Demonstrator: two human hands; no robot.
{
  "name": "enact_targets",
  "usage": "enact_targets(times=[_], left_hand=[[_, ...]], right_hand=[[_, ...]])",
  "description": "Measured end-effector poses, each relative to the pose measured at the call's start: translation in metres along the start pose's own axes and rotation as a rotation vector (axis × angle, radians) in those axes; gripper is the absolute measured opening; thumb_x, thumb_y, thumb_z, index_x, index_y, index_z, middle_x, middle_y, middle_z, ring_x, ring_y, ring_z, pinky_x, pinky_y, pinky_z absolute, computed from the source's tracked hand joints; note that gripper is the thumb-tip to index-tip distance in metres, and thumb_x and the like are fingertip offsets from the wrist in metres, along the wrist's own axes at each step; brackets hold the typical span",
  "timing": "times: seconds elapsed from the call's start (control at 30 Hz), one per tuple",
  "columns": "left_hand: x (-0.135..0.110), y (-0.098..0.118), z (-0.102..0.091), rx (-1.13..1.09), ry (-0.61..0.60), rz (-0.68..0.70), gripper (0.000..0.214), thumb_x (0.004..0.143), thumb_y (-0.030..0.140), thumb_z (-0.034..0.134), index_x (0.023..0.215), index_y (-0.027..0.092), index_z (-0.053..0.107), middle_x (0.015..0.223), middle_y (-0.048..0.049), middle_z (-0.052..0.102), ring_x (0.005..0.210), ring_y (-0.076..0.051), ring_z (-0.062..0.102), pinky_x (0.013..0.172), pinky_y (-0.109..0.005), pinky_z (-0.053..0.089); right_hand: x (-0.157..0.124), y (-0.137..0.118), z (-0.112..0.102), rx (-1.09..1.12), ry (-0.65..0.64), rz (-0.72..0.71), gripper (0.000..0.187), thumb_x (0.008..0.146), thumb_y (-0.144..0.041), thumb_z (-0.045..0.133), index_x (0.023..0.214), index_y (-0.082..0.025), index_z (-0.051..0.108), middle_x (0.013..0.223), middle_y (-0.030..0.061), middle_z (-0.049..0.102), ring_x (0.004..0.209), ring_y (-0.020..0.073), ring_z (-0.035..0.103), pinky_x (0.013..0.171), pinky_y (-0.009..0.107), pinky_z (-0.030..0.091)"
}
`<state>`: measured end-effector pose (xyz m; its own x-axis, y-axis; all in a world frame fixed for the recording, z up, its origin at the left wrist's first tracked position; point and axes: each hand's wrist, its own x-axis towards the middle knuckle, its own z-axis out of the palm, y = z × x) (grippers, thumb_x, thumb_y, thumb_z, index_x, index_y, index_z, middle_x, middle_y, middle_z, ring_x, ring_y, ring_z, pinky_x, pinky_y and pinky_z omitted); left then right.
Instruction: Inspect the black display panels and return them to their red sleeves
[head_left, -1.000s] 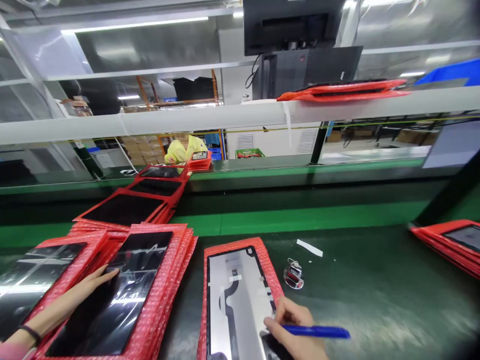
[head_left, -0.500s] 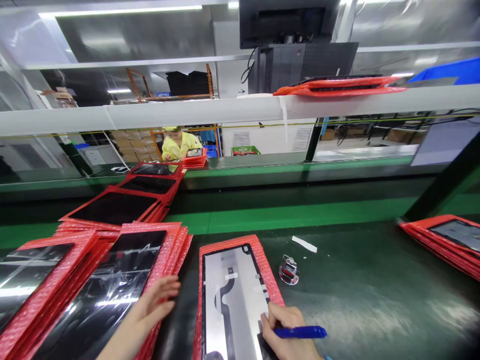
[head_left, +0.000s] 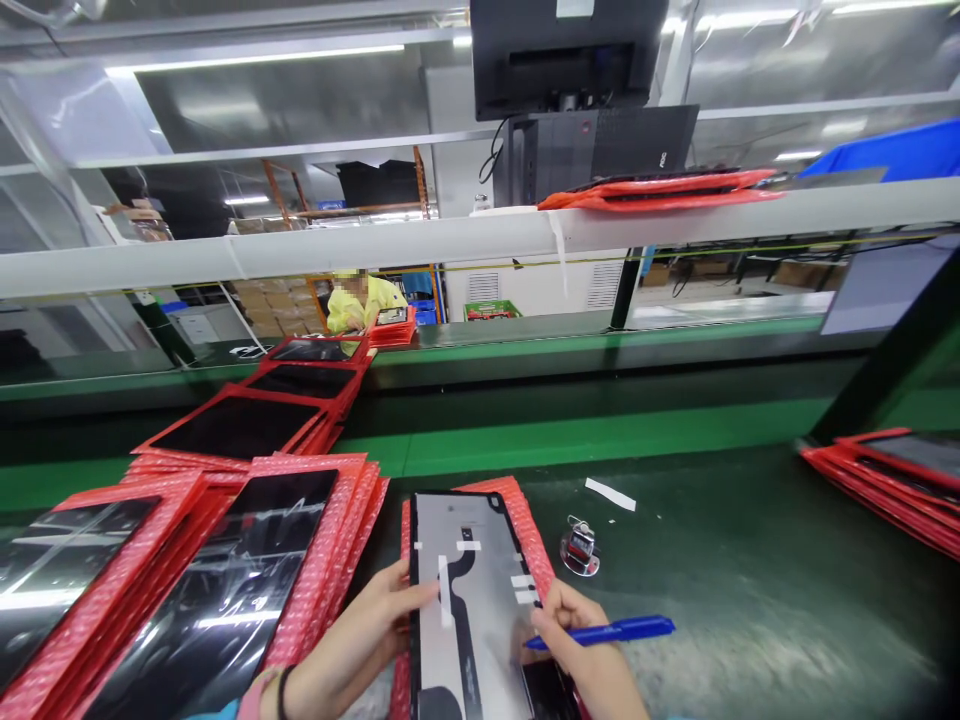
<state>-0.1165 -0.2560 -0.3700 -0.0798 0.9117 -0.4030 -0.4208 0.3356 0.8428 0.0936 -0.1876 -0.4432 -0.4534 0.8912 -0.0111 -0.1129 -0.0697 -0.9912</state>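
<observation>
The dark green workbench mat [head_left: 750, 590] runs beside a green conveyor belt [head_left: 600, 435] under a white shelf rail [head_left: 450, 240]. The left hand [head_left: 382, 625] grasps the grey flat display panel [head_left: 472, 610] on its red bubble-wrap sleeve [head_left: 529, 520]; the right hand [head_left: 581, 650] grips a blue pen [head_left: 607, 631] touching it. No writing is legible.

We see a grey panel [head_left: 480, 610] lying back-side up, raised slightly off its red bubble-wrap sleeve [head_left: 525, 520] at the near centre of the surface, white tape strips and a dark flex cable across it. A blue pen [head_left: 607, 632] lies nearly level above its right edge.
</observation>
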Motion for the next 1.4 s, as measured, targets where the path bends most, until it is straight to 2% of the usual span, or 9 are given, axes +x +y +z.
enact_targets(times=[0.27, 0.43, 0.63, 0.73, 0.87, 1.03, 1.23, 1.33, 1.4], left_hand=[[0.014, 0.006, 0.026, 0.036, 0.083, 0.197, 0.061, 0.065, 0.004, 0.065, 0.122, 0.016, 0.049, 0.107, -0.0089, 0.073, 0.094, -0.027, 0.069, 0.081, -0.036, 0.051], [0.010, 0.035, 0.029, 0.071, 0.141, 0.405, 0.052, 0.077, 0.024, 0.070, 0.125, 0.023, 0.050, 0.127, -0.0033, 0.064, 0.115, -0.021, 0.059, 0.095, -0.028, 0.046], [0.010, 0.061, 0.044, -0.020, 0.157, 0.491, 0.061, 0.075, 0.035, 0.074, 0.132, 0.027, 0.050, 0.124, -0.0026, 0.067, 0.113, -0.023, 0.062, 0.089, -0.029, 0.051], [0.010, 0.068, 0.051, -0.029, 0.163, 0.528, 0.066, 0.073, 0.034, 0.076, 0.133, 0.029, 0.051, 0.124, -0.0021, 0.067, 0.112, -0.022, 0.062, 0.085, -0.025, 0.053], [0.012, 0.075, 0.054, -0.025, 0.142, 0.533, 0.068, 0.073, 0.035, 0.075, 0.136, 0.032, 0.048, 0.126, -0.0001, 0.066, 0.113, -0.021, 0.062, 0.084, -0.022, 0.053], [0.017, 0.082, 0.054, 0.005, 0.137, 0.522, 0.071, 0.072, 0.036, 0.076, 0.136, 0.034, 0.046, 0.128, 0.0028, 0.065, 0.114, -0.020, 0.061, 0.084, -0.019, 0.053], [0.021, 0.084, 0.056, 0.004, 0.136, 0.575, 0.078, 0.068, 0.040, 0.078, 0.138, 0.028, 0.045, 0.125, -0.0020, 0.066, 0.115, -0.027, 0.060, 0.093, -0.031, 0.051], [0.024, 0.082, 0.055, 0.054, 0.164, 0.632, 0.071, 0.070, 0.042, 0.077, 0.134, 0.026, 0.049, 0.123, -0.0024, 0.068, 0.112, -0.027, 0.062, 0.096, -0.032, 0.049], [0.025, 0.080, 0.053, 0.156, 0.215, 0.690, 0.056, 0.071, 0.043, 0.075, 0.122, 0.024, 0.060, 0.115, -0.0027, 0.071, 0.106, -0.027, 0.065, 0.092, -0.032, 0.051]], right_hand=[[-0.001, -0.027, -0.023, 0.057, 0.115, -0.115, 0.033, 0.069, -0.048, 0.078, 0.067, -0.018, 0.066, 0.056, -0.0027, 0.056, 0.051, 0.0107, 0.047, 0.049, 0.021, 0.037], [0.008, -0.074, -0.043, 0.123, 0.232, -0.245, 0.041, 0.083, -0.057, 0.060, 0.100, -0.021, 0.068, 0.082, 0.0058, 0.072, 0.065, 0.0155, 0.062, 0.053, 0.023, 0.046], [0.017, -0.119, -0.034, 0.071, 0.036, -0.158, 0.042, 0.087, -0.055, 0.056, 0.101, -0.019, 0.069, 0.075, 0.0084, 0.077, 0.071, 0.0208, 0.073, 0.069, 0.032, 0.056], [0.018, -0.123, -0.026, 0.127, 0.055, -0.198, 0.037, 0.084, -0.052, 0.062, 0.103, -0.022, 0.071, 0.082, 0.0065, 0.076, 0.074, 0.0206, 0.072, 0.068, 0.032, 0.056], [0.021, -0.131, -0.014, -0.053, 0.264, -0.325, 0.027, 0.074, -0.043, 0.073, 0.091, -0.023, 0.074, 0.085, 0.0031, 0.067, 0.072, 0.0183, 0.062, 0.061, 0.027, 0.050], [0.029, -0.150, -0.003, -0.224, 0.097, -0.391, 0.015, 0.084, -0.031, 0.059, 0.076, -0.019, 0.064, 0.054, -0.0081, 0.027, 0.051, 0.0098, 0.024, 0.047, 0.025, 0.023], [0.037, -0.149, -0.004, -0.288, 0.093, -0.394, 0.022, 0.088, -0.036, 0.058, 0.074, -0.019, 0.058, 0.060, -0.0074, 0.023, 0.056, 0.0104, 0.022, 0.049, 0.026, 0.022], [0.044, -0.143, -0.008, -0.267, 0.112, -0.376, 0.021, 0.083, -0.039, 0.064, 0.078, -0.019, 0.061, 0.056, -0.0077, 0.033, 0.053, 0.0098, 0.029, 0.049, 0.024, 0.029], [0.049, -0.142, -0.011, -0.171, 0.135, -0.363, 0.026, 0.077, -0.039, 0.072, 0.094, -0.021, 0.064, 0.066, -0.0030, 0.057, 0.060, 0.0130, 0.051, 0.059, 0.025, 0.044]])
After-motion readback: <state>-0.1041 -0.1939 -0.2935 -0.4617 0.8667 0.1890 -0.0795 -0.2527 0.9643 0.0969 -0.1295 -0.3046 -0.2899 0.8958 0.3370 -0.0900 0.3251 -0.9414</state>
